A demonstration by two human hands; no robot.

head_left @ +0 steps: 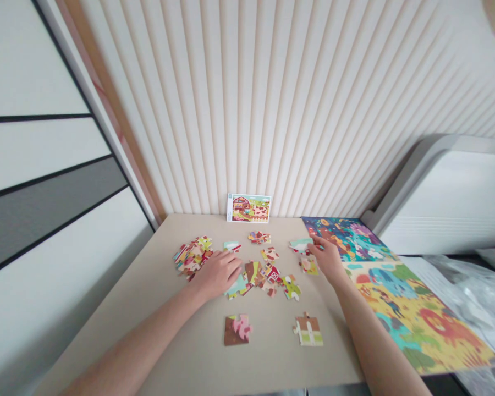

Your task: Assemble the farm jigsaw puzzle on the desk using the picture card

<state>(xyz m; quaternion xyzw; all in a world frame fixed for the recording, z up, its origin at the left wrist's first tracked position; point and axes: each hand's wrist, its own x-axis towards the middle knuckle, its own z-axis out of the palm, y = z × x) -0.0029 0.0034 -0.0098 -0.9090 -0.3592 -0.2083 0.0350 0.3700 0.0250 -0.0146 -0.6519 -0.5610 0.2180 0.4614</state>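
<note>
My right hand (328, 258) pinches the right edge of a pale-blue and red puzzle piece (300, 246) at the right of the loose pieces. Just below it lies a yellow-green puzzle piece (309, 266). My left hand (218, 273) is palm down with its fingers extended over the pieces, between a heap of puzzle pieces (193, 254) and the middle cluster. Beside its fingertips are a light-blue piece (237, 286) and a brown-green piece (253, 271). Nearer me lie a piece with a pink pig (238, 330) and a piece with a white fence (308, 330), apart from each other.
A farm picture card (249, 209) stands against the ribbed wall at the table's back. Two colourful picture boards, a dark-blue one (346, 236) and a yellow animal one (412, 308), lie along the right side. Clear plastic wrapping (470, 291) is beyond them.
</note>
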